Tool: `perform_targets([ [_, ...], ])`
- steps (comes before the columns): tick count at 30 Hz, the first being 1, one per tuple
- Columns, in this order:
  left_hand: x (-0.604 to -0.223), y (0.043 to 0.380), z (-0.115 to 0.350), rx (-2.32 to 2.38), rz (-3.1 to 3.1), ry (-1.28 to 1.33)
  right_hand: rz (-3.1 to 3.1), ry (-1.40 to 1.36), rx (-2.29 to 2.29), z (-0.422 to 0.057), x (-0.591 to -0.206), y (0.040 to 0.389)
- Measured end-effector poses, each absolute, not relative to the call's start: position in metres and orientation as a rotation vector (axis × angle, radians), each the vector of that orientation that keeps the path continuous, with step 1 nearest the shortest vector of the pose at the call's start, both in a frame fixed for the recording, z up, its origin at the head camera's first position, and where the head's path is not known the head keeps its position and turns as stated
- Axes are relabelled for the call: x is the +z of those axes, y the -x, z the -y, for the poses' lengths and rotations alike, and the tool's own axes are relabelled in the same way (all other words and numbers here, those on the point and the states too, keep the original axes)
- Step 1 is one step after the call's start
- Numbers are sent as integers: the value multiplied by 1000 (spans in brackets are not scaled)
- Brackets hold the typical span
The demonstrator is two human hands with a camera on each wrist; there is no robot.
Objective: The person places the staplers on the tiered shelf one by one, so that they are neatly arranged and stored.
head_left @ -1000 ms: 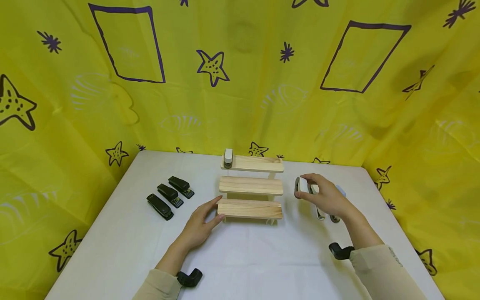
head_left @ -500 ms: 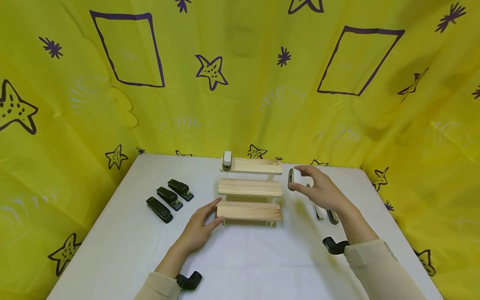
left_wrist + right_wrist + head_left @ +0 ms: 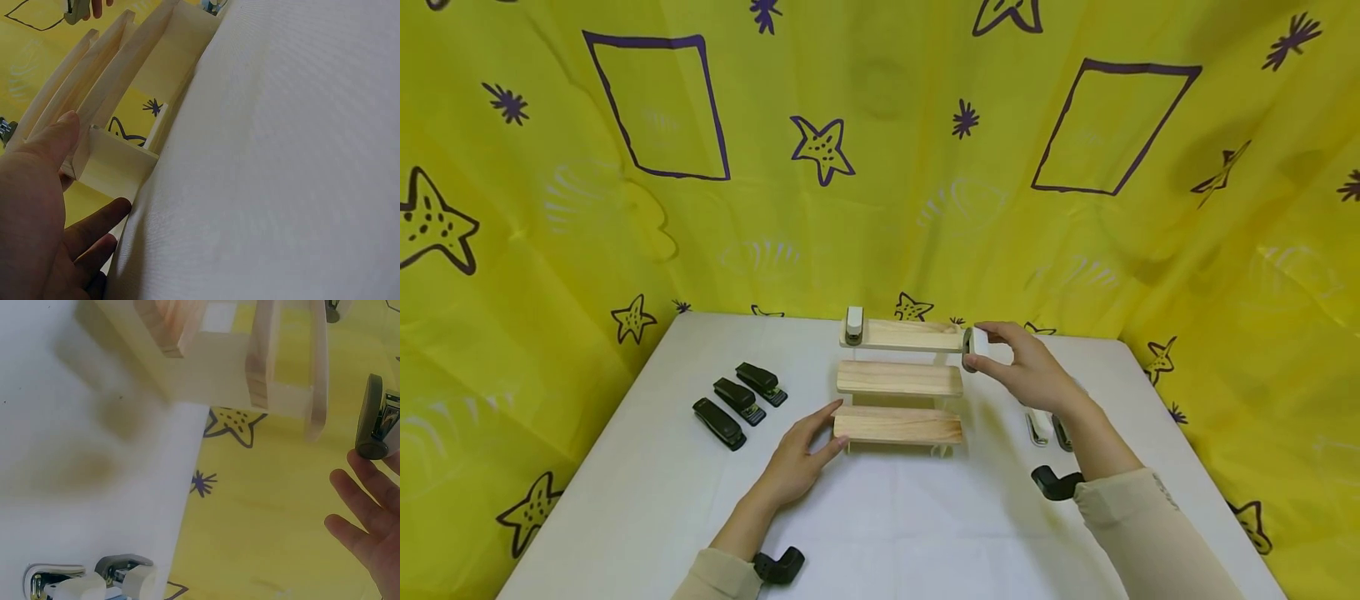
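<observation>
My right hand (image 3: 1033,371) pinches a white and grey stapler (image 3: 977,347) between thumb and fingers, lifted beside the right end of the top shelf (image 3: 910,333). In the right wrist view this stapler (image 3: 373,419) appears at the right edge, apart from the wood. My left hand (image 3: 797,462) holds the left end of the wooden three-step rack (image 3: 898,425), thumb at the front of the lowest step. Its other fingers hang loose in the left wrist view. Another white stapler (image 3: 854,325) stands on the top shelf's left end.
Three black staplers (image 3: 740,402) lie in a slanted row left of the rack. Right of it, a white stapler (image 3: 1038,427) and a darker-based one (image 3: 1063,433) lie partly under my right forearm. A yellow patterned curtain (image 3: 880,208) hangs behind the white table (image 3: 895,533).
My right hand has carried the white stapler left and upward, from above the right-hand staplers to the top shelf's right end. The left hand keeps its place on the rack.
</observation>
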State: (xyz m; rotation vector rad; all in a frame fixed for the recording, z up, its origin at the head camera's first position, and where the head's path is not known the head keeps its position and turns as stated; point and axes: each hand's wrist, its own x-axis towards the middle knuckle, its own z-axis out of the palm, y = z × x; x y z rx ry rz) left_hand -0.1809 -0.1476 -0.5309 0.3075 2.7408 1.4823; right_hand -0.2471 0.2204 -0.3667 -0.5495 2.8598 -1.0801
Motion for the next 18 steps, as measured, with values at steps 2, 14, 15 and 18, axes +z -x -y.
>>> perform_targets([
  [2, -531, 181, 148, 1482, -2742, -308, -2858, 559, -1087, -218, -366, 248],
  [14, -531, 181, 147, 1496, -2753, -320, -2829, 600, -1144, -204, -364, 252],
  [15, -531, 181, 147, 1498, -2752, -320, -2828, 601, -1148, -202, -364, 253],
  [18, -531, 181, 147, 1497, -2755, -321, -2819, 612, -1159, -199, -365, 255],
])
